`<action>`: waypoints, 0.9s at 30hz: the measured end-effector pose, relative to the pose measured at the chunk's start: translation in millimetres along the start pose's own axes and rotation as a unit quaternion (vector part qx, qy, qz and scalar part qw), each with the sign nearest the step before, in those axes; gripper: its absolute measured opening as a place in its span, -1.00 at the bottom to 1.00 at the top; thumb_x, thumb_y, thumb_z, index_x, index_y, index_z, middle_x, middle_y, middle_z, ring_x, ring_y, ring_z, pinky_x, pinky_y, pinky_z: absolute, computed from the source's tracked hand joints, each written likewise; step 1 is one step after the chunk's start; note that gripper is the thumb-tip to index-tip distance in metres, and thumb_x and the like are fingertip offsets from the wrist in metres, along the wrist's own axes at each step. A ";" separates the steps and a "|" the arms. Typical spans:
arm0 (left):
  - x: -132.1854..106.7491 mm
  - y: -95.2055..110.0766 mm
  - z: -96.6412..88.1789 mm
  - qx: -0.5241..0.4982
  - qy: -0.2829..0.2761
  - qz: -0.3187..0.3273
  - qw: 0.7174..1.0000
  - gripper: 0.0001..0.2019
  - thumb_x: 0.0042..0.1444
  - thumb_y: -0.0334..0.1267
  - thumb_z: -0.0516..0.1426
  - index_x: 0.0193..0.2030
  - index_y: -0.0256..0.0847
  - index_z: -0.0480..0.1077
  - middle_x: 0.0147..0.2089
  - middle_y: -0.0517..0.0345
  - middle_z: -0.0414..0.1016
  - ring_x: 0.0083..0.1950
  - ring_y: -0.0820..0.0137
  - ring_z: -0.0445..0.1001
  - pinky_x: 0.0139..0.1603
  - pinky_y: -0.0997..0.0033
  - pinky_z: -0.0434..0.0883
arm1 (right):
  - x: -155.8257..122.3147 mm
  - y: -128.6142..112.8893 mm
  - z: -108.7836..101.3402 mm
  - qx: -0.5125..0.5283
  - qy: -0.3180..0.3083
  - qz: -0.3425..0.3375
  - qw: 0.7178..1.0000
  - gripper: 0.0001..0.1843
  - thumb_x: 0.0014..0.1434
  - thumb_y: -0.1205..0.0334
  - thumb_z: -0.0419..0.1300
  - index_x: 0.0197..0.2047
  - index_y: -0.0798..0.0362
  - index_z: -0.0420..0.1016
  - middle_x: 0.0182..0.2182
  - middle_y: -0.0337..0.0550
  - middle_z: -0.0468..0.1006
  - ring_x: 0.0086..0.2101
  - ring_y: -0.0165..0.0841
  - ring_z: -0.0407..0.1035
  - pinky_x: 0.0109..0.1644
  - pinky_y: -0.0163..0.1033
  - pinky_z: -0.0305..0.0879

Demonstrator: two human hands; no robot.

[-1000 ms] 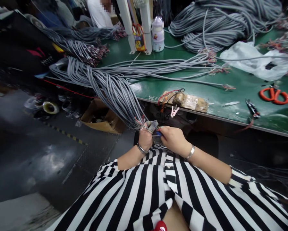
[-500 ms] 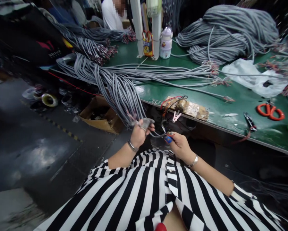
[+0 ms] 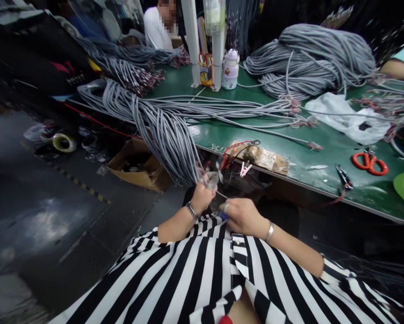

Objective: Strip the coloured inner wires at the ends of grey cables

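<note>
A thick bundle of grey cables (image 3: 168, 130) hangs off the left edge of the green table (image 3: 289, 144) toward my lap. My left hand (image 3: 202, 195) is closed round the stripped ends of those cables, just below the table edge. My right hand (image 3: 240, 216) sits close beside it, fingers curled on a small blue-handled tool (image 3: 223, 216) and a thin wire running up to the left hand. Both wrists wear metal bracelets.
On the table lie a taped block with red and black leads (image 3: 259, 155), small pliers (image 3: 343, 176), orange scissors (image 3: 370, 163), a white plastic bag (image 3: 347, 117), a large grey cable coil (image 3: 310, 54) and a bottle (image 3: 230, 69). A cardboard box (image 3: 137, 166) sits on the floor. Another person (image 3: 159, 27) sits across.
My right hand has dropped back toward my lap and closer to the left hand. The left hand stays on the cable ends. The view has shifted slightly.
</note>
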State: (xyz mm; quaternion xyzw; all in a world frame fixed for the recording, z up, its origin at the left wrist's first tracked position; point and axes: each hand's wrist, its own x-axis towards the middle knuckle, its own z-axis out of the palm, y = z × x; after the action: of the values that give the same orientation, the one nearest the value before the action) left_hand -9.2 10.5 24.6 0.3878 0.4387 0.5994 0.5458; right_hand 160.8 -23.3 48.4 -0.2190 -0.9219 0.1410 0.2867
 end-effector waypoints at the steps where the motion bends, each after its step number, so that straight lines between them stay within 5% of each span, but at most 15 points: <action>1: 2.8 1.7 -1.6 -0.023 0.014 -0.009 1.000 -0.68 0.01 -0.02 0.31 -0.27 -0.22 0.45 -0.66 0.39 0.21 -0.69 0.61 0.14 -0.65 0.62 0.15 | 1.2 -1.1 -0.3 0.010 -0.027 -0.041 0.999 -0.78 0.24 0.29 -0.02 -0.40 0.05 0.37 -0.53 -0.19 0.38 -0.53 -0.40 0.19 -0.43 -0.28 0.09; 4: 4.8 7.0 -12.1 -0.064 -0.008 -0.010 0.998 -0.61 -0.06 0.04 0.34 -0.29 -0.24 0.43 -0.59 0.33 0.34 -0.70 0.64 0.18 -0.68 0.64 0.11 | 0.9 2.5 -3.3 0.074 -0.016 -0.006 0.997 -0.73 0.29 0.25 -0.01 -0.41 0.06 0.40 -0.55 -0.20 0.40 -0.54 -0.43 0.21 -0.43 -0.31 0.13; 7: -2.6 9.3 -26.8 -0.090 -0.083 -0.038 0.992 -0.55 -0.20 0.07 0.40 -0.37 -0.27 0.45 -0.60 0.25 0.38 -0.70 0.65 0.18 -0.70 0.64 0.08 | -3.5 10.2 -9.6 0.158 0.104 0.138 0.972 -0.73 0.33 0.23 0.02 -0.36 0.06 0.45 -0.53 -0.19 0.46 -0.52 -0.43 0.31 -0.40 -0.33 0.24; 10: -12.1 7.8 -39.6 -0.092 -0.134 -0.068 0.984 -0.50 -0.30 0.11 0.43 -0.43 -0.28 0.47 -0.68 0.24 0.32 -0.73 0.65 0.11 -0.72 0.62 0.03 | -4.4 11.4 -13.8 0.192 0.187 0.176 0.947 -0.82 0.30 0.22 0.09 -0.19 0.04 0.51 -0.37 -0.11 0.57 -0.41 -0.37 0.44 -0.32 -0.28 0.37; 16: -22.5 5.8 -47.6 0.020 -0.215 -0.121 0.969 -0.51 -0.22 0.17 0.38 -0.49 -0.30 0.47 -0.69 0.21 0.29 -0.73 0.62 0.12 -0.74 0.60 0.00 | 10.6 4.1 -6.0 0.105 0.097 0.039 0.989 -0.49 0.20 0.41 0.06 0.22 0.06 0.32 0.09 0.10 0.49 0.03 -0.20 0.43 0.03 -0.12 0.42; 21: -22.8 15.5 -47.9 0.115 -0.313 -0.094 0.938 -0.52 -0.04 0.18 0.27 -0.54 -0.29 0.46 -0.68 0.20 0.27 -0.68 0.58 0.12 -0.68 0.57 0.03 | 6.1 11.3 -7.2 0.039 0.021 0.038 0.998 -0.77 0.18 0.43 0.05 -0.16 0.09 0.49 -0.22 -0.01 0.53 -0.34 -0.33 0.44 -0.31 -0.28 0.34; 27: -14.0 30.3 -42.0 0.159 -0.411 -0.106 0.891 -0.61 -0.10 0.09 0.33 -0.46 -0.27 0.59 -0.54 0.00 0.48 -0.54 0.39 0.38 -0.52 0.45 0.29 | -11.0 28.5 -23.8 0.181 -0.021 0.063 0.981 -0.72 0.34 0.26 -0.03 -0.29 0.07 0.48 -0.40 -0.14 0.45 -0.41 -0.40 0.34 -0.30 -0.31 0.28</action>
State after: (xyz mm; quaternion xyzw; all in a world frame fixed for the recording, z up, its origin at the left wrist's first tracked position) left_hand -57.0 -8.3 40.3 0.6325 0.3034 0.2469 0.6685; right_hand 192.2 -0.7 51.3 -0.2179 -0.8714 0.3278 0.2926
